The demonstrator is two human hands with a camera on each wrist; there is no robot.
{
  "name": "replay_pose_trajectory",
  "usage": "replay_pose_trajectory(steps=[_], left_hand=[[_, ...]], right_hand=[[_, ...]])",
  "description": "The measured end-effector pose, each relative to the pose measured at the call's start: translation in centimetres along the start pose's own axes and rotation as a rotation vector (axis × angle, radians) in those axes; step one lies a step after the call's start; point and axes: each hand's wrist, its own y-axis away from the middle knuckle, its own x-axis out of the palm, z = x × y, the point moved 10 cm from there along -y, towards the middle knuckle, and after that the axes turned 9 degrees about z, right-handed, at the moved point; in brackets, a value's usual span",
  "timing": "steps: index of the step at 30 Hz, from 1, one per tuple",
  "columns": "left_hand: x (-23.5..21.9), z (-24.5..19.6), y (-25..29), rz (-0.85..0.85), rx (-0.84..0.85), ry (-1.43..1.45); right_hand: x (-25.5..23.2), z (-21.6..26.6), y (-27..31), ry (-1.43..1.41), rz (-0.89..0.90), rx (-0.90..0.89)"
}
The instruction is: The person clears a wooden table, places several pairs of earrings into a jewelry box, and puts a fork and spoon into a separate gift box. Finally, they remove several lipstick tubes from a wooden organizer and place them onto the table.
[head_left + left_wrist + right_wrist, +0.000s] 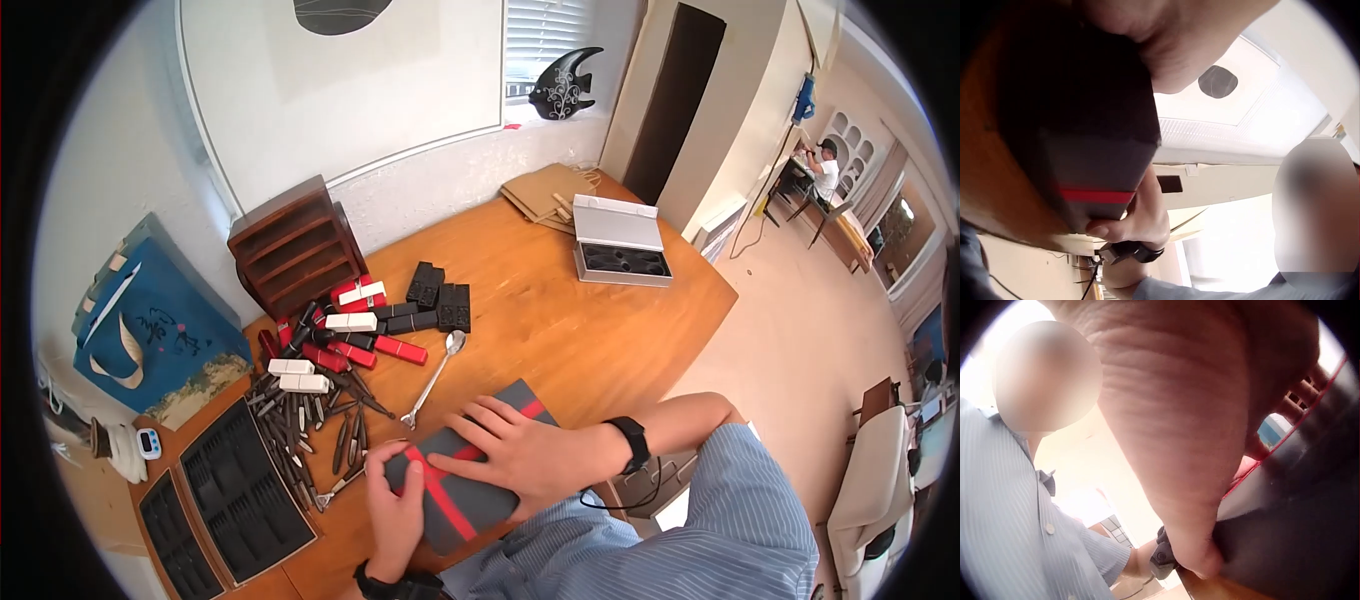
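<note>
A dark grey gift box (475,510) with crossed red ribbon (447,500) lies tilted at the table's near edge, close to the body. My left hand (397,510) grips its left end, thumb on top and fingers round the far side. Across its right part my right hand (525,455) spans the box, fingers spread over the top towards the far edge, thumb down at the near side. In the left wrist view the right thumb (1100,229) presses the box's side just below the ribbon. Right beyond the box lies a silver spoon (437,375).
Red, white and black lipstick-like cases (350,322) and dark slim pieces (300,425) pile up at left. Around them stand a brown wooden rack (300,240), black trays (245,490) and a blue gift bag (160,320). A silver box (620,240) stands at back right.
</note>
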Motion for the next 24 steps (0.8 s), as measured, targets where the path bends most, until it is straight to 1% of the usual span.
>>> replay_pose_trajectory(steps=[2, 4, 5, 7, 8, 10, 11, 12, 13, 14, 15, 16, 17, 18, 20, 21, 23, 24], left_hand=[[1.0, 0.2, 0.1, 0.065, 0.028, -0.090], [1.4, -0.8, 0.0, 0.101, 0.089, -0.170], [1.4, -0.8, 0.0, 0.094, 0.082, -0.173], [2.0, -1.3, -0.1, 0.158, 0.136, -0.233], [1.9, -1.4, -0.1, 0.155, 0.131, -0.237], [2.5, -1.7, -0.2, 0.214, 0.160, -0.232], [3.0, -0.8, 0.0, 0.295, 0.134, -0.246], [3.0, -0.9, 0.1, 0.286, 0.129, -0.242], [3.8, -1.8, 0.4, 0.335, 0.188, -0.255], [4.5, -2.5, 0.8, 0.384, 0.242, -0.269], [4.4, -2.4, 0.9, 0.369, 0.233, -0.270], [5.1, -2.5, 1.2, 0.424, 0.256, -0.302], [5.7, -2.7, 1.6, 0.475, 0.276, -0.334], [5.5, -2.6, 1.6, 0.454, 0.261, -0.339], [6.0, -2.8, 1.7, 0.510, 0.255, -0.317], [5.8, -2.8, 1.6, 0.481, 0.238, -0.322], [6.7, -3.1, 2.2, 0.543, 0.255, -0.375], [6.6, -3.1, 2.2, 0.517, 0.231, -0.381]], right_hand=[[0.4, -0.4, 1.0, -0.032, -0.031, -0.015], [0.5, -0.7, 1.7, -0.066, -0.053, -0.036], [0.6, -0.9, 1.8, -0.070, -0.051, -0.037], [0.5, -1.2, 2.0, -0.074, -0.057, -0.041], [0.5, -1.4, 2.2, -0.092, -0.053, -0.035], [0.3, -1.8, 2.6, -0.108, -0.043, -0.038], [0.0, -2.2, 2.9, -0.108, -0.054, -0.016], [-0.4, -2.6, 3.5, -0.105, -0.062, 0.004], [-1.0, -2.9, 4.0, -0.103, -0.057, -0.006], [-1.3, -3.9, 4.7, -0.042, -0.013, 0.057], [-1.4, -4.9, 5.4, 0.019, 0.032, 0.116], [-1.6, -5.5, 6.3, 0.019, 0.039, 0.099], [-2.2, -7.5, 7.5, -0.038, -0.002, 0.220], [-2.6, -9.6, 8.7, -0.097, -0.044, 0.338], [-1.4, -13.5, 13.1, -0.235, -0.261, 0.687], [-1.6, -13.3, 12.7, -0.237, -0.247, 0.656], [0.6, -14.7, 14.1, -0.461, 0.005, 1.012], [0.1, -14.0, 13.4, -0.462, 0.023, 0.980]])
